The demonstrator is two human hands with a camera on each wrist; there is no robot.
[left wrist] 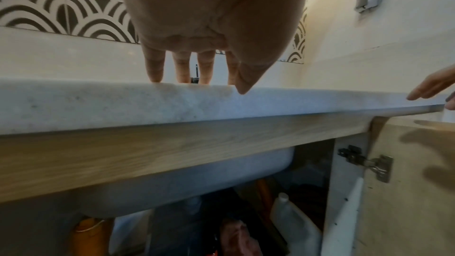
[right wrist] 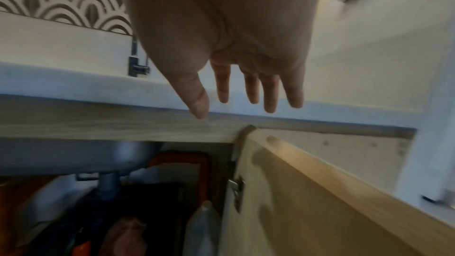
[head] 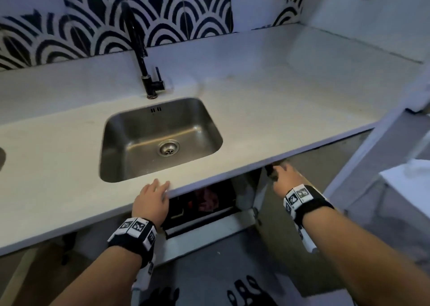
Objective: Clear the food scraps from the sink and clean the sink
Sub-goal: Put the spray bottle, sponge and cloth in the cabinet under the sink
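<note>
Both hands released, grasping nothing. Left hand (head: 151,200) laid flat at the front edge of the worktop (head: 267,110), just before the sink, fingers (left wrist: 155,65) straight, their tips on the top surface and the thumb over the front face. Right hand (head: 284,177) held at the front edge further toward the worktop's right end, fingers (right wrist: 270,92) spread and straight, close above the top edge of the open cupboard door (right wrist: 320,192); contact with the door not discernible. Sink (head: 123,129): stainless steel, set into the worktop's middle, basin showing no scraps, round drain strainer (head: 169,148) in its floor. Black tap (head: 149,73) on the worktop directly behind the sink, against the patterned tiled wall (head: 162,10). Cupboard beneath the sink standing open: underside of the basin (left wrist: 172,182) and drain pipe (right wrist: 108,184) visible, with a white plastic jug (left wrist: 293,221) and dark, indistinct items stored below.
</note>
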